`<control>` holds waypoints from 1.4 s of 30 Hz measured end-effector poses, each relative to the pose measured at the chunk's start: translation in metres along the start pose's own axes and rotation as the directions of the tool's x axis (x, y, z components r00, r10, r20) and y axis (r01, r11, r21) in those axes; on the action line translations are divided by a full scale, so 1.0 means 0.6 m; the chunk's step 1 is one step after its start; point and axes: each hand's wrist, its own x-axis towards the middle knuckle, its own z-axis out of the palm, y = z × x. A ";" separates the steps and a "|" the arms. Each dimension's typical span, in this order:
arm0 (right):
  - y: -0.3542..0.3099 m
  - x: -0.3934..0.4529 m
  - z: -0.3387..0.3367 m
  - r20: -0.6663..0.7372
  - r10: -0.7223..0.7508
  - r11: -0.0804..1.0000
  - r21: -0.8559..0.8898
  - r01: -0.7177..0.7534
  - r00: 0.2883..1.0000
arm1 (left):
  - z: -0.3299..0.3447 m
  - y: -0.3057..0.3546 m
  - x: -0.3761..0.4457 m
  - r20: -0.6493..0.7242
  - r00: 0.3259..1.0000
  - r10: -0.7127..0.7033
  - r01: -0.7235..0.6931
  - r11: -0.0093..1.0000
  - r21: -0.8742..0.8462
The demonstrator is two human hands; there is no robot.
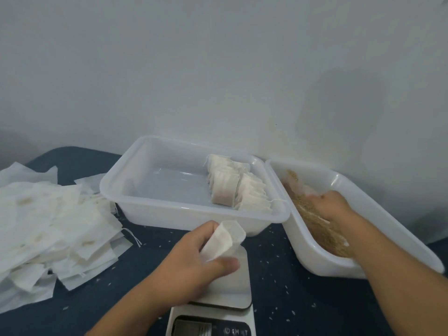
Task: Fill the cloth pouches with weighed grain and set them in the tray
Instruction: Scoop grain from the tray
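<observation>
We hold the small white cloth pouch (224, 240) in our left hand (194, 260), fingers and thumb curled round its lower half, just above the steel platform of the white digital kitchen scale (232, 284) at the near edge. The pouch's long axis tilts up and to the right, its open mouth toward the far right, facing the grain.

Our right hand (332, 207) is down in the brown grain (320, 229), fingers buried among it; we cannot tell whether they are spread or closed on a pinch. The grain lies to the right of the pouch and a little farther off, so we judge the right hand, the nearer one, must carry its load leftward to the pouch mouth.

Containers: the tilted white plastic tub (339, 260) on the right holds the grain, heaped along its left wall. The white rectangular plastic tray (150, 207), between tub and pile, holds a row of filled pouches (238, 187) packed against its right end; the rest of its floor shows bare. A loose pile of flat empty pouches (53, 226) lies at left on the dark blue tabletop (291, 299), which is flecked with spilled grains.
</observation>
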 end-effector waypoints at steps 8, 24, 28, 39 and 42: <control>0.004 -0.092 -0.071 -0.157 -0.191 0.975 0.086 0.206 0.969 | 0.006 0.013 -0.003 -0.072 0.997 -0.022 0.003 0.969 -0.246; -0.055 -0.344 -0.173 0.300 -0.548 0.830 0.079 0.552 0.781 | -0.013 -0.021 0.011 -0.277 0.960 0.037 -0.001 0.992 0.128; -0.065 -0.346 -0.187 0.309 -0.571 0.804 0.025 0.594 0.761 | -0.014 -0.019 0.009 -0.260 0.964 0.046 -0.014 0.993 0.121; -0.095 -0.356 -0.220 0.288 -0.596 0.768 -0.069 0.637 0.750 | -0.011 -0.013 0.005 -0.249 0.964 0.093 -0.062 0.989 0.132; -0.093 -0.359 -0.221 0.290 -0.585 0.775 -0.078 0.628 0.758 | -0.011 -0.013 0.006 -0.261 0.959 0.108 -0.073 0.987 0.142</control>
